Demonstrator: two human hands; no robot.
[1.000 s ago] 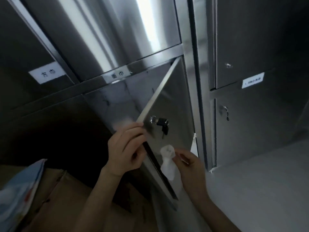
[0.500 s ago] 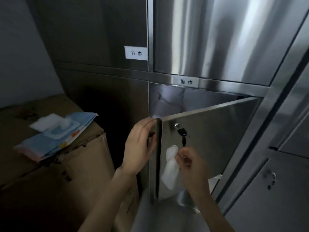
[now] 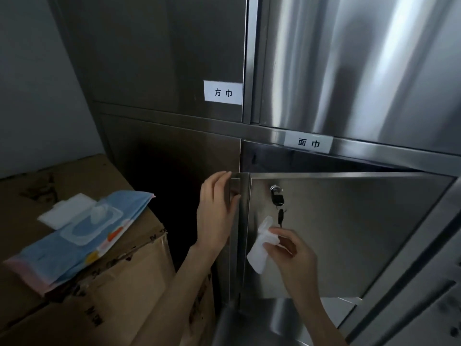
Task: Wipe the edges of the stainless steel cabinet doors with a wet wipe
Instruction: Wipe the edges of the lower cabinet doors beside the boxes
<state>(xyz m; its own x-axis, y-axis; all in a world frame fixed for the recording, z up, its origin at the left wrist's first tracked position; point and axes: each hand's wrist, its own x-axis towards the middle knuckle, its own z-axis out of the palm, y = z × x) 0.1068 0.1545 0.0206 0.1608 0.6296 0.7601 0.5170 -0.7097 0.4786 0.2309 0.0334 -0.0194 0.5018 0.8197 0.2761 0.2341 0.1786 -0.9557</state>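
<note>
Little had shifted: the left hand (image 3: 217, 211) kept its fingers curled round the free edge of the door (image 3: 349, 233), the right hand (image 3: 296, 255) still pinched the wipe (image 3: 262, 245) just beside that edge, under the key (image 3: 280, 217), so wiping looked about to start.

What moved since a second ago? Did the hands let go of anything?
Mostly the view swung left, showing more of the cardboard box and pack of wipes. Nothing was picked up or let go: the left hand still holds the door edge, and the right hand still pinches the wipe below the key.
</note>
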